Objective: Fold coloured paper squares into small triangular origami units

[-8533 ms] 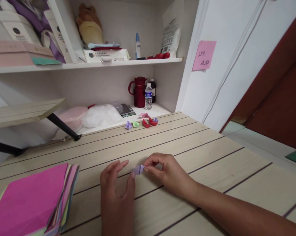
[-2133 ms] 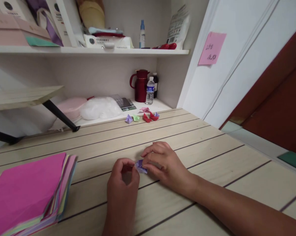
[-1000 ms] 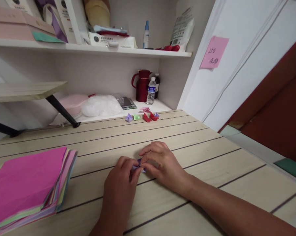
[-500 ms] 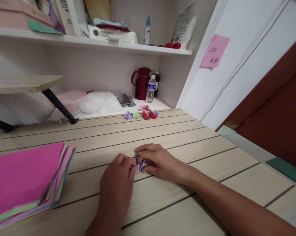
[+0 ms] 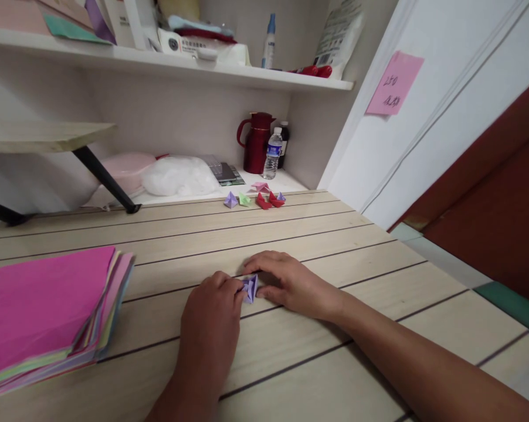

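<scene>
A small folded piece of purple paper (image 5: 251,289) lies on the wood-look table (image 5: 317,357) between my hands. My left hand (image 5: 214,310) pinches its left side between thumb and fingers, which cover that part. On the right, my right hand (image 5: 286,284) curves around the paper with thumb and fingers apart, its fingertips beside the far and right edges. Whether those fingertips touch the paper I cannot tell. Layered folds show on the purple paper's upper face.
A stack of coloured paper (image 5: 48,310) lies at the left. Small folded paper pieces, including a red one (image 5: 277,200), stand along the table's back edge. Behind them are a red jug (image 5: 258,143) and a water bottle (image 5: 272,153). A raised wooden stand (image 5: 44,138) is at the upper left.
My right fingers have drawn back from the purple paper and opened, so more of it shows. My left hand keeps its pinch. The view has tilted slightly.
</scene>
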A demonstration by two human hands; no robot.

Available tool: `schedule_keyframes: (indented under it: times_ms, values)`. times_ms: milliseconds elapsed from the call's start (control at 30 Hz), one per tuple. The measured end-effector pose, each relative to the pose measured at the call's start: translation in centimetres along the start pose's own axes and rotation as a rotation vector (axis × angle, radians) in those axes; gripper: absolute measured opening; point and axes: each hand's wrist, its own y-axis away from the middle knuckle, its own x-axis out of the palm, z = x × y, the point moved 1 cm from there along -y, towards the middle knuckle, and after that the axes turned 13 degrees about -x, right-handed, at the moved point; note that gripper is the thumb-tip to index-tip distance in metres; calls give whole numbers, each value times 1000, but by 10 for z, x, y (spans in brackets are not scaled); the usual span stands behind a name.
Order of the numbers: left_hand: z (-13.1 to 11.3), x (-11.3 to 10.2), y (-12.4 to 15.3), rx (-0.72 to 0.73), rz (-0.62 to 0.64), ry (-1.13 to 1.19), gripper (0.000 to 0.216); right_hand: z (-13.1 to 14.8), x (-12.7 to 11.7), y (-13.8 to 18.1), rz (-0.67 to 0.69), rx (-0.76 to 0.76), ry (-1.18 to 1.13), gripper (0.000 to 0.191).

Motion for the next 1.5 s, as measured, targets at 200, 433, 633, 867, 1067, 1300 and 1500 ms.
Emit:
schedule_keyframes:
  times_ms: [200, 433, 633, 867, 1067, 1300, 1500]
  values:
    - [2, 4, 1, 41, -24, -44, 23, 8, -2, -1, -14, 16, -99, 34]
    - [-1, 2, 4, 32, -5, -98, 22, 11, -2, -1, 16, 20, -19, 34]
    - [-3, 1, 3, 31, 14, -107, 19, 4, 0, 1, -12, -2, -30, 20]
    - [-4, -2, 4, 32, 42, -129, 20, 4, 0, 2, 37, -33, -22, 20]
    - [-4, -4, 4, 25, 50, -142, 22, 8, -1, -1, 86, -10, 7, 23]
    - [-6, -3, 5, 12, 57, -145, 22, 5, -1, 1, 137, -64, 173, 15]
    - [-4, -3, 4, 11, 67, -136, 23, 10, -1, -2, 104, -50, 43, 13]
